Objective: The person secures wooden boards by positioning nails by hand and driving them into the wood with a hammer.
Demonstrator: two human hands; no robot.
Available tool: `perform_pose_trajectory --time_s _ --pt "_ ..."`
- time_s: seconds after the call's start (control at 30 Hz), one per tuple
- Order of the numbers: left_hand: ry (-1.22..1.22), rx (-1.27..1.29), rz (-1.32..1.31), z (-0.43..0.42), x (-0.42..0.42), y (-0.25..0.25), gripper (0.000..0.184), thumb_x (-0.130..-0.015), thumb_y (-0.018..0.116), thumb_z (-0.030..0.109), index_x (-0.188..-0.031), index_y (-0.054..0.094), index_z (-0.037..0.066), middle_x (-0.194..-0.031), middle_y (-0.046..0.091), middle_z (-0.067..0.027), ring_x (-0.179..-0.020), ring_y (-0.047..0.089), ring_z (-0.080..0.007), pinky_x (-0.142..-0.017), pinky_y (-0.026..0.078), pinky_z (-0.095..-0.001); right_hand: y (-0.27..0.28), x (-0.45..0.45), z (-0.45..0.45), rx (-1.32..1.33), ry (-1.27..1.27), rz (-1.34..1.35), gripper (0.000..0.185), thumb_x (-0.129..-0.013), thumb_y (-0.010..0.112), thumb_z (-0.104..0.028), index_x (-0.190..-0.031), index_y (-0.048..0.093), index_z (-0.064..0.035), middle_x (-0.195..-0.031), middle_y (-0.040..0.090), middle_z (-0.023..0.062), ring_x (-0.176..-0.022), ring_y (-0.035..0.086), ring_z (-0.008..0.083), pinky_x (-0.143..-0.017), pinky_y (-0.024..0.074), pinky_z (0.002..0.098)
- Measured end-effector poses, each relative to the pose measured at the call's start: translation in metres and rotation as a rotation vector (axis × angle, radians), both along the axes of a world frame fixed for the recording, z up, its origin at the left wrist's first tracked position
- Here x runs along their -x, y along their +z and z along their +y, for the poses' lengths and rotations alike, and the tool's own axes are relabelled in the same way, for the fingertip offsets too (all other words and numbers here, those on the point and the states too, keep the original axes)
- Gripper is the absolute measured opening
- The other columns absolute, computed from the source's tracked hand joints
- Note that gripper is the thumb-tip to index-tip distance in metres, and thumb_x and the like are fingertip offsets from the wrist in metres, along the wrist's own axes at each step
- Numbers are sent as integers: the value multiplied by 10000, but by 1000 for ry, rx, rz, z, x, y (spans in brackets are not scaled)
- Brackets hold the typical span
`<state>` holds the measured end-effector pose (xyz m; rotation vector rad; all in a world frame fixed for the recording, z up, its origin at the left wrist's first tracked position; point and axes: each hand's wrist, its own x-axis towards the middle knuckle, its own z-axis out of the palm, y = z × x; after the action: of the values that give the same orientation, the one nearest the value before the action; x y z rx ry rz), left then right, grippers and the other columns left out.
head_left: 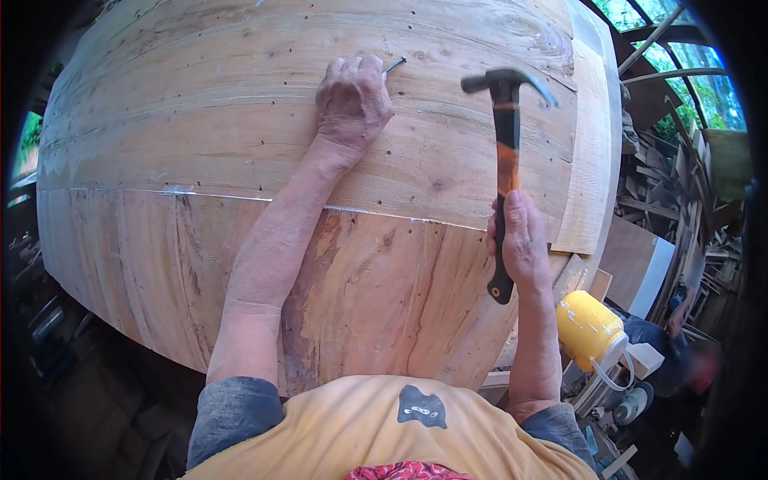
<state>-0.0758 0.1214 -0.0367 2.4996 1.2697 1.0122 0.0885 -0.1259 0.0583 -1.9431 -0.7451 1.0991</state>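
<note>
My left hand [356, 100] rests closed on the planks, its fingers wrapped round a nail-like metal punch [395, 66]. The punch's wider end sticks out to the upper right, and its tip is hidden by the hand. Right of it, my right hand [524, 240] grips a claw hammer [506, 128] by its black and orange handle. The hammer is raised above the wood, its dark striking face pointing left and its claw right, apart from the punch. Beneath both hands spreads a broad curved wooden surface [232, 152] of joined planks, dotted with small dark marks.
A white seam [376, 213] crosses between the upper and lower planks. At right stands a yellow container [590, 326] with a pale handle. Scrap wood [664, 168] is piled beyond the right edge. Another person [664, 344] is low at the right, partly hidden.
</note>
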Motion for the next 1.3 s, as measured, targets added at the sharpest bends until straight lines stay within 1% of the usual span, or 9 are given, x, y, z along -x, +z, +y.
perform_pose_trajectory --time_s 0.23,0.4,0.47,0.57,0.67,0.87,1.1,1.2,1.3 --pt "-12 24 -48 0 0 5 79 -888 688 94 -869 616 68 -832 672 -117 -831 624 -336 -762 506 -457 59 -5 38 -354 -60 -94 535 -1097 411 -549 -1043 548 -35 -676 501 1 -538 463 68 -490 386 233" --pt "-3 26 -65 2 -1 5 90 -884 697 83 -849 615 70 -827 662 -104 -820 622 -330 -743 500 -461 37 -21 7 -281 -108 -172 482 -1103 430 -508 -983 546 -56 -649 494 -10 -540 464 60 -490 380 236" --pt "-5 35 -63 2 -1 4 98 -883 700 84 -841 613 71 -823 658 -99 -818 622 -328 -736 500 -461 15 -34 -22 -91 -36 -283 434 -1105 457 -451 -956 533 -50 -637 549 89 -525 551 207 -509 438 355" --pt "-18 42 -55 1 -3 8 93 -882 697 76 -843 613 72 -813 650 -94 -810 617 -328 -729 499 -458 -25 -48 -64 42 160 -729 400 -1098 478 -405 -949 515 -35 -689 597 219 -626 615 425 -574 463 503" --pt "-24 48 -24 0 -3 9 89 -885 692 70 -846 612 74 -819 645 -98 -809 609 -328 -729 494 -453 -12 -37 -73 199 63 -547 356 -1088 500 -362 -965 520 -28 -760 613 290 -758 601 541 -633 454 583" --pt "-142 22 7 -3 -20 16 82 -894 689 72 -852 621 90 -846 641 -93 -841 604 -308 -756 482 -421 -9 -30 -69 256 72 -568 337 -1085 509 -365 -1010 517 -37 -724 625 252 -721 632 507 -625 475 559" --pt "-176 25 -12 23 -118 6 73 -912 710 156 -895 660 106 -876 655 -82 -891 615 -309 -802 483 -436 -9 -46 -63 169 60 -444 360 -1092 496 -367 -980 537 -27 -695 608 213 -671 629 451 -623 483 518" --pt "-162 46 -5 29 -127 -1 88 -916 717 182 -905 668 110 -880 656 -77 -901 618 -310 -818 487 -440 -28 -60 -60 38 32 -263 421 -1122 416 -426 -1021 536 -35 -632 524 31 -520 515 128 -512 423 308" --pt "-158 27 0 31 -126 0 101 -917 720 195 -902 666 111 -883 654 -71 -901 617 -304 -823 489 -435 -11 -60 -28 17 15 -202 424 -1128 399 -426 -1011 533 -42 -625 506 5 -498 484 84 -483 392 253"
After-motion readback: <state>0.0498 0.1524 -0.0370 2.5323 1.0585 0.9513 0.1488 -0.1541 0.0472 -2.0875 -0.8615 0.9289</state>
